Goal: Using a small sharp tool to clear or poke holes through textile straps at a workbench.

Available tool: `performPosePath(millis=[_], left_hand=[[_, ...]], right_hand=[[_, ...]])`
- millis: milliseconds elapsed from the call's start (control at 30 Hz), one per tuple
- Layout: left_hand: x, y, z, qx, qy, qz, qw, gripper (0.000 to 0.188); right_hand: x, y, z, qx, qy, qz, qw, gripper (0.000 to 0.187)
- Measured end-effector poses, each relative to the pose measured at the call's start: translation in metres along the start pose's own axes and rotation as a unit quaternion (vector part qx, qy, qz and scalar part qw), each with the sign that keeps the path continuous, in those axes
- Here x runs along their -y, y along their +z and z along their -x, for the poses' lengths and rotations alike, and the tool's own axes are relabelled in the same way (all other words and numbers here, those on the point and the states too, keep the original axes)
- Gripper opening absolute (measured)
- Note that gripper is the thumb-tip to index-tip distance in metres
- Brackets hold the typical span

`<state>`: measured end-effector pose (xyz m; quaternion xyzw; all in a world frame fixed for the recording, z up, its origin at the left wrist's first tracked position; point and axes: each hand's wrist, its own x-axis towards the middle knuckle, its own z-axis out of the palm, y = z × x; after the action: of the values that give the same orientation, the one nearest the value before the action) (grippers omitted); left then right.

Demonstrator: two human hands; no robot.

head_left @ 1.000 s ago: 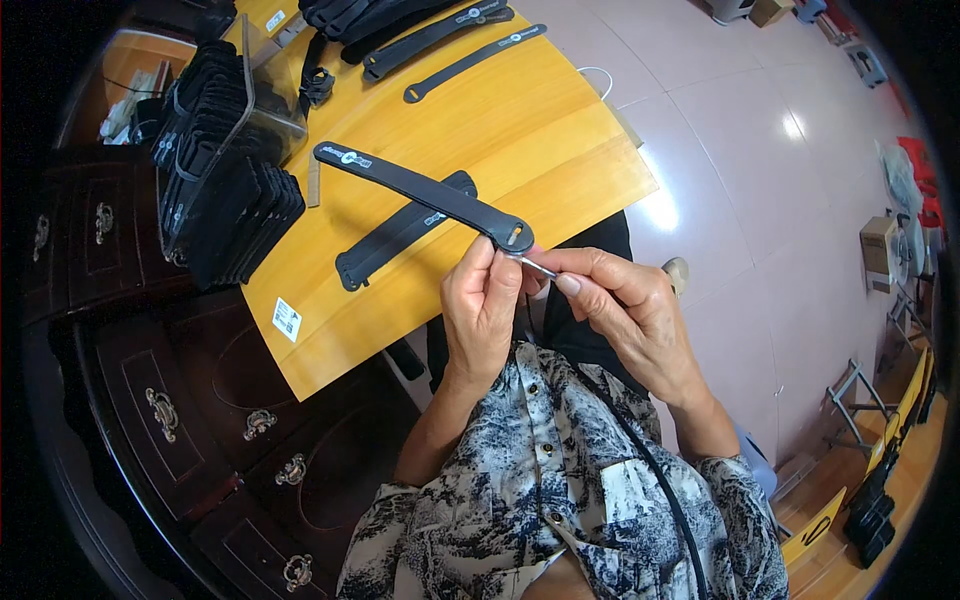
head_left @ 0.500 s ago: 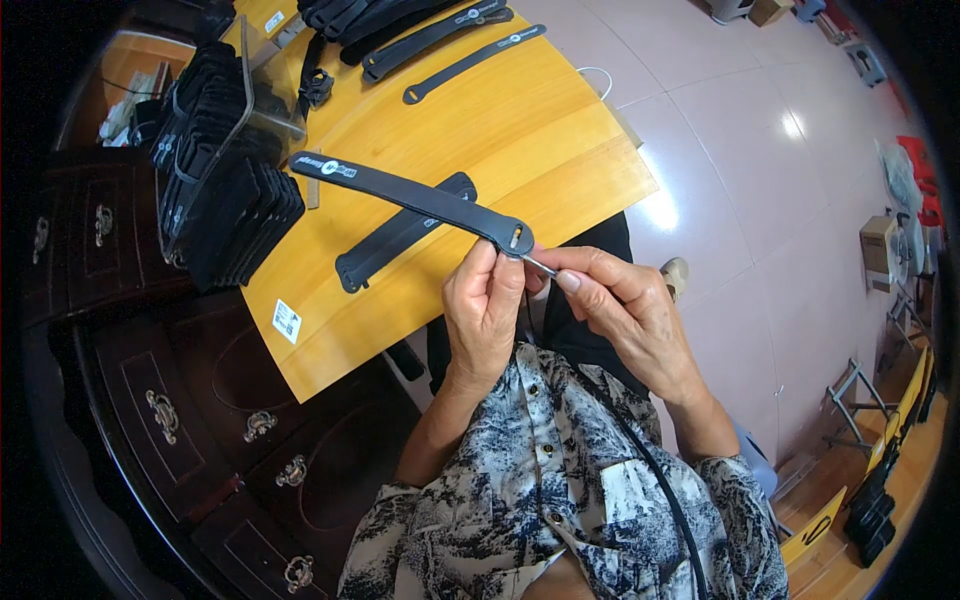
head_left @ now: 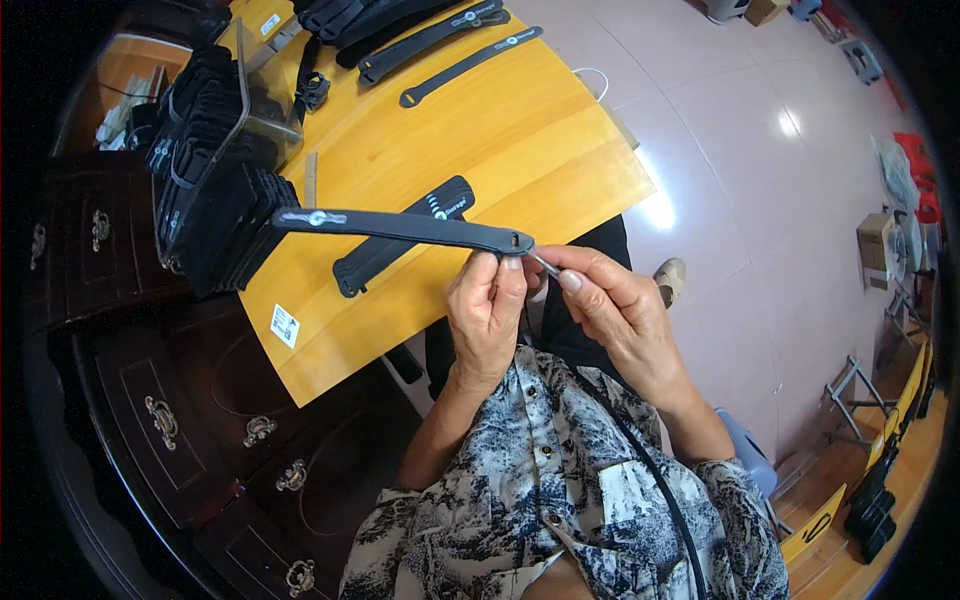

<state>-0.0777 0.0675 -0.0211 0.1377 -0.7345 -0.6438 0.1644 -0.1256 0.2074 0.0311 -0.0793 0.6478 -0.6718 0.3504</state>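
My left hand (head_left: 484, 318) pinches the slotted round end of a black strap (head_left: 390, 226), whose long body sticks out to the left above the table. My right hand (head_left: 628, 322) grips a thin metal tool (head_left: 544, 264) between thumb and fingers; its tip meets the strap's end by the slot. The tool's exact kind is hidden by the fingers. Beneath the held strap, a small stack of similar black straps (head_left: 372, 264) with white printing lies on the table.
The wooden table (head_left: 560, 150) carries a single strap (head_left: 470, 68) and piled straps (head_left: 430, 48) at the back. A clear bin (head_left: 240, 110) packed with black straps stands at left. Dark drawers (head_left: 200, 400) flank the table; a cardboard box (head_left: 876, 245) stands at right.
The held strap has swung: its far left end has dropped toward me and the strap has tilted edge-on. Both hands keep their grips almost in place.
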Motion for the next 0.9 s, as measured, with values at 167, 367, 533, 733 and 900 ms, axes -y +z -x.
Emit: performPosePath(millis=[167,367,533,733,900], left_hand=[[0.01,-0.004,-0.006,0.02,0.063,0.001,0.998,0.018],[0.007,0.0,-0.007,0.002,0.025,0.035,0.999,0.013],[0.022,0.007,-0.009,-0.006,0.048,0.119,0.992,0.007],[0.029,0.017,-0.012,-0.005,-0.071,0.32,0.945,0.027],[0.022,0.02,-0.014,0.016,-0.134,0.352,0.926,0.034]], right_hand=[[0.004,-0.002,0.001,-0.045,-0.034,0.139,0.989,0.029],[-0.002,-0.004,-0.002,-0.021,-0.018,0.035,0.999,0.029],[-0.014,-0.01,-0.003,-0.027,0.007,0.032,0.999,0.03],[-0.019,-0.013,-0.008,-0.049,0.011,0.026,0.998,0.029],[-0.024,-0.021,-0.007,-0.065,-0.01,0.048,0.997,0.027]])
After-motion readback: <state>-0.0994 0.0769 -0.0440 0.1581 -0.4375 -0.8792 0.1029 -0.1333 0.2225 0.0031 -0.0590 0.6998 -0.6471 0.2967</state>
